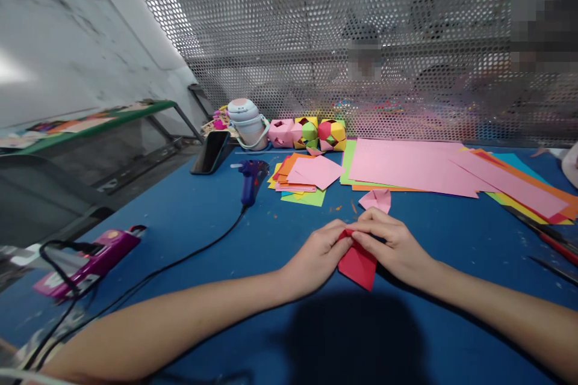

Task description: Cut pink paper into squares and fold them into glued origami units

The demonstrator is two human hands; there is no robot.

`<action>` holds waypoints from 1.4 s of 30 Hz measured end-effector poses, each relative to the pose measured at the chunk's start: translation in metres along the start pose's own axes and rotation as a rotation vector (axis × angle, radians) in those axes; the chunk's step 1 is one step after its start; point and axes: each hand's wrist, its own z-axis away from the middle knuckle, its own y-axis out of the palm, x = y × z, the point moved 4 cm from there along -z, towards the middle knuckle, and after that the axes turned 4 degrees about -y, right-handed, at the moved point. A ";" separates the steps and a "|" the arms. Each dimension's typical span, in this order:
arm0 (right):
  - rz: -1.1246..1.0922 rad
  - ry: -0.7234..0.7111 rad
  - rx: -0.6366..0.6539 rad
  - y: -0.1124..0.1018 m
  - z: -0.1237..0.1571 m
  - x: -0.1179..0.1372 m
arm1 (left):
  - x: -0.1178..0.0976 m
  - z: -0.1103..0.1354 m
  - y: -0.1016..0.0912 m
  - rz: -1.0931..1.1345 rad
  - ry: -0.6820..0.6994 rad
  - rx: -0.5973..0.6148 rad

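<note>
Both my hands meet over a folded red paper piece (359, 264) lying on the blue table (189, 222). My left hand (318, 252) pinches its upper left edge with closed fingers. My right hand (391, 240) presses down on its top right, fingers curled together on the paper. Just beyond my fingers lies a small folded pink paper piece (377, 198).
A stack of small coloured squares (307, 177) and large pink sheets (406, 165) lie further back. Paper balls (318, 132), a white cup (246, 123), a phone (211, 152), a blue glue gun (249, 180) with cord, and a purple tool (90, 261) at left. A perforated screen stands behind.
</note>
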 end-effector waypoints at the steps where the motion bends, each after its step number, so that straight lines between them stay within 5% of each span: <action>1: 0.003 -0.015 0.003 -0.001 0.000 0.001 | 0.000 0.000 0.000 -0.007 0.008 0.005; 18: 0.067 -0.176 0.022 -0.006 -0.001 0.005 | -0.002 0.000 0.001 0.006 0.031 0.045; 29: 0.084 -0.148 0.019 -0.008 -0.002 0.002 | -0.006 0.003 0.000 0.017 0.023 0.047; 37: 0.125 -0.165 0.015 -0.004 0.000 0.009 | -0.004 0.003 -0.002 0.025 0.024 -0.047; 42: 0.268 -0.023 0.012 -0.004 0.000 0.002 | -0.002 0.003 -0.008 0.025 0.007 -0.173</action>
